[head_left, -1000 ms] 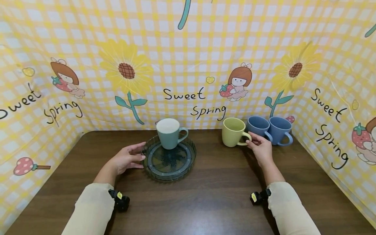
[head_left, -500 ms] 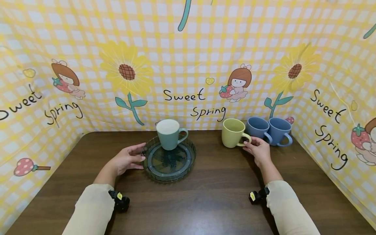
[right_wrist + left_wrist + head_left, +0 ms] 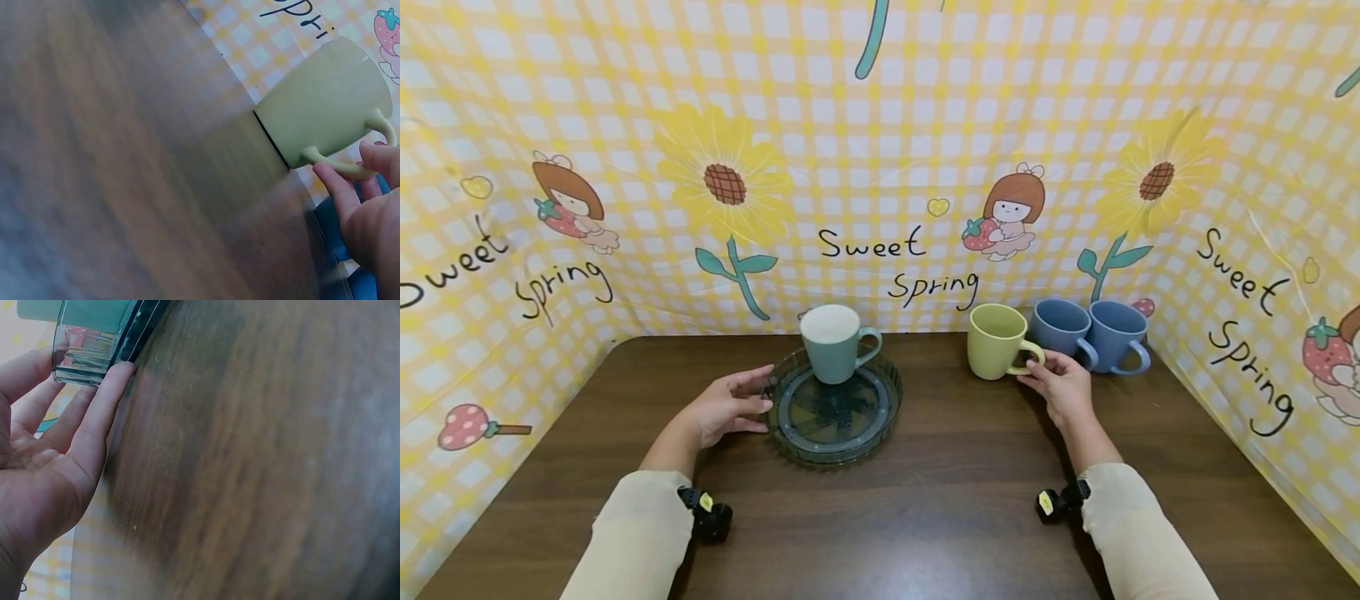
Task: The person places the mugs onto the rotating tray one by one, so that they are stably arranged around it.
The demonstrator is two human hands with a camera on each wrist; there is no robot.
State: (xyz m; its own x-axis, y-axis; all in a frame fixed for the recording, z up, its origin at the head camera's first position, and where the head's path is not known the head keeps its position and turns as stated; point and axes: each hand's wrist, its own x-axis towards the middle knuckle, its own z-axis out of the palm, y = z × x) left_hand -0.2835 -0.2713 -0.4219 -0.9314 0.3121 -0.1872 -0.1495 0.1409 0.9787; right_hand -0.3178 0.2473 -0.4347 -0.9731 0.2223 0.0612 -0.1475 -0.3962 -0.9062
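Observation:
In the head view my left hand (image 3: 727, 410) touches the left edge of a round, see-through dark green tray (image 3: 835, 446) with a scalloped rim. Its fingers are spread and mostly straight against the side wall, as the left wrist view shows up close. A teal mug (image 3: 831, 354) with a white inside stands upright on the tray's far part, handle to the right. On the right side, my right hand (image 3: 1060, 387) pinches the handle of a yellow-green mug (image 3: 992, 350). That mug (image 3: 328, 103) is upright, its base at the tabletop.
Two blue mugs (image 3: 1060, 321) stand side by side just right of the yellow-green one, near the back edge. Behind the brown wooden table (image 3: 880, 533) hangs a yellow checked cloth (image 3: 865, 167), which also covers both sides.
My right hand has shifted slightly left and down on the yellow-green mug's handle. The left hand, the tray and the other mugs show no visible movement.

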